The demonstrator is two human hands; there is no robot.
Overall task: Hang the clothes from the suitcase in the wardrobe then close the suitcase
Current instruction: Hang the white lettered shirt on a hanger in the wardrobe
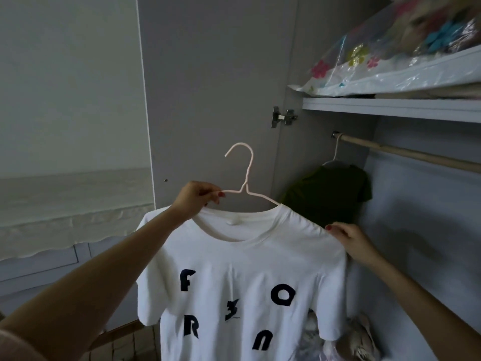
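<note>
My left hand (194, 198) pinches the pink hanger (246, 178) by its shoulder. My right hand (343, 234) pinches the white shirt (234, 269) on it. The rail (406, 155) is up and to the right, nearer my right hand, with lots of room beside the green shirt (328, 194).

Location: a home bedroom. An open wardrobe (338, 74) contains a hanging rail (406, 153) with a dark green shirt (330, 191). The shelf (390, 106) above carries bagged bedding (390, 63).
</note>
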